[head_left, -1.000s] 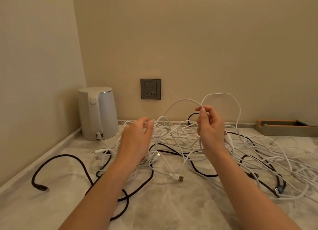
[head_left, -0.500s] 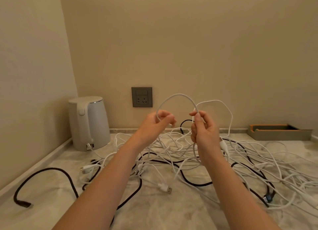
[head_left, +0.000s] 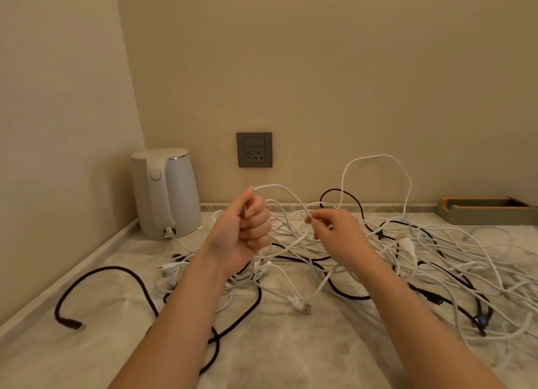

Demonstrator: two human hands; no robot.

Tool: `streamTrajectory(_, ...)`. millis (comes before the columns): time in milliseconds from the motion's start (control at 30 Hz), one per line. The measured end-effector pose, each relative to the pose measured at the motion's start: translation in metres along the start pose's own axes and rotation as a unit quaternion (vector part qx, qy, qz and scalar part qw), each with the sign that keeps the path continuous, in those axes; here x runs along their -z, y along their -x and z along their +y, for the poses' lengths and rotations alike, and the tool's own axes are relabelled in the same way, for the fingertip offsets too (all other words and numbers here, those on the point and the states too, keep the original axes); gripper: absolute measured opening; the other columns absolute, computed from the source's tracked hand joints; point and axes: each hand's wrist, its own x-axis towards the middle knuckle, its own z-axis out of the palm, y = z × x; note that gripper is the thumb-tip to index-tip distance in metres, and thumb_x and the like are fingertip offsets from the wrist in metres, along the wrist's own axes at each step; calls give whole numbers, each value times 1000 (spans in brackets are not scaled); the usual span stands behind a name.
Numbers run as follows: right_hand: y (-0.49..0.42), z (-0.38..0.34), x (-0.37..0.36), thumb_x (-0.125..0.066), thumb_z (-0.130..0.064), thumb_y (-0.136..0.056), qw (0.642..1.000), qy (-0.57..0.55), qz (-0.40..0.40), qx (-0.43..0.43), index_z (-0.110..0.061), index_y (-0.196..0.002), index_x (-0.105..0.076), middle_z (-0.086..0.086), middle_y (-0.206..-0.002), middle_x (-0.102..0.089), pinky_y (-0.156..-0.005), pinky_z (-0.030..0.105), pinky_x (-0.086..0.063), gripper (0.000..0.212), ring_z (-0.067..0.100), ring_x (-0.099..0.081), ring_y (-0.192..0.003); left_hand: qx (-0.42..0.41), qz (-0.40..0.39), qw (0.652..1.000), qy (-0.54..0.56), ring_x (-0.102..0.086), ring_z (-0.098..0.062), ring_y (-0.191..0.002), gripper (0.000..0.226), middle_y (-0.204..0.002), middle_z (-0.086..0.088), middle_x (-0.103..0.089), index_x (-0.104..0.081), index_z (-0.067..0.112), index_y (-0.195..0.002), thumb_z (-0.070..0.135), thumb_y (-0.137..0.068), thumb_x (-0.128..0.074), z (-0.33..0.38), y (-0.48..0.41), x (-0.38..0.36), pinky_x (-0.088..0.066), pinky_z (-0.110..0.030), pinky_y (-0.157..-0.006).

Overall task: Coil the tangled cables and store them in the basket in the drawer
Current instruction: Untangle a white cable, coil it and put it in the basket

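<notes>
Marble counter [head_left: 291, 356]; tangled cables [head_left: 407, 244]; white kettle [head_left: 174, 193]

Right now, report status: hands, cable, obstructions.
Left hand grips white cable; right hand pinches same cable. Far end runs into tangle on counter, uncoiled. Black cables threaded through.

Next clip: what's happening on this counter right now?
A person is working one white cable out of a tangle of white and black cables spread over a marble countertop. The left hand grips it in a fist and the right hand pinches it a little further along, both raised above the pile. No finished coil, basket or drawer is in view. A white kettle stands in the corner.
</notes>
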Motion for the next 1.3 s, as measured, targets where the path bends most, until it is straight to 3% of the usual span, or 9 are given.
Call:
streamTrajectory(233,14,-17,-9,-46,-20,-98,971,172,-130,100,-15,-76,-59,-6,-60,-51,-57,31,-37,25,8,-43,-54,-56,57,986,150,-22,-5,-34,51,-42,7,-27,-40,18,-55,33,-102,-27,8,-5,14,-23,-17,-35)
streamTrajectory(433,41,-55,-8,-44,-24,-96,917,284,-188,205,-17,-81,-58,-4,-69,-54,-57,30,-38,22,22,-52,-69,-95,108,972,183,-27,-5,-35,43,-47,7,-28,-38,17,-67,35,-103,-27,14,-6,20,-28,-16,-35)
streamTrajectory(567,50,-74,-5,-48,-24,-95,902,269,-217,257,-16,-68,-47,-5,-60,-42,-56,32,-35,28,15,-39,-56,-88,159,976,123,-27,-5,-36,42,-48,7,-29,-40,15,-69,35,-104,-26,13,-6,19,-29,-17,-36)
streamTrajectory(667,39,-83,3,-48,-24,-96,909,225,-214,277,-20,-60,-39,-6,-57,-44,-55,31,-37,38,8,-38,-52,-99,184,977,-38,-30,-4,-37,41,-47,8,-32,-40,13,-71,32,-105,-26,8,-7,12,-36,-17,-38)
streamTrajectory(800,17,-84,15,-52,-26,-95,923,167,-140,316,-17,-68,-56,-8,-60,-49,-58,39,-43,29,14,-46,-56,-82,134,955,-251,-43,-6,-41,41,-50,5,-46,-47,9,-74,28,-104,-28,4,-4,2,-40,-16,-42)
streamTrajectory(900,3,-79,17,-55,-25,-92,938,130,-69,314,-16,-78,-67,-7,-66,-58,-61,43,-48,20,18,-54,-62,-39,59,950,-303,-41,-7,-40,38,-51,2,-49,-50,6,-74,18,-104,-29,2,-3,-4,-37,-18,-41)
streamTrajectory(1000,-9,-68,14,-61,-33,-86,956,61,-4,287,-19,-71,-63,-8,-59,-55,-56,38,-45,21,13,-47,-56,7,10,970,-243,-32,-4,-34,39,-47,4,-43,-45,10,-70,20,-103,-28,2,-1,-7,-25,-15,-34)
streamTrajectory(1167,-17,-48,2,-73,-37,-79,978,-39,35,201,-17,-65,-55,-11,-53,-41,-52,24,-31,30,3,-34,-51,108,-72,989,-72,-26,0,-29,69,-41,6,-35,-50,12,-58,57,-97,-15,-2,0,-4,-18,-14,-30)
streamTrajectory(1300,-17,-35,-11,-63,-33,-88,983,-142,-14,120,0,-71,-61,-3,-55,-42,-49,17,-27,37,2,-32,-49,125,-106,986,-32,-27,1,-29,55,-40,8,-34,-49,15,-57,46,-95,-27,-7,-1,-3,-19,-12,-29)
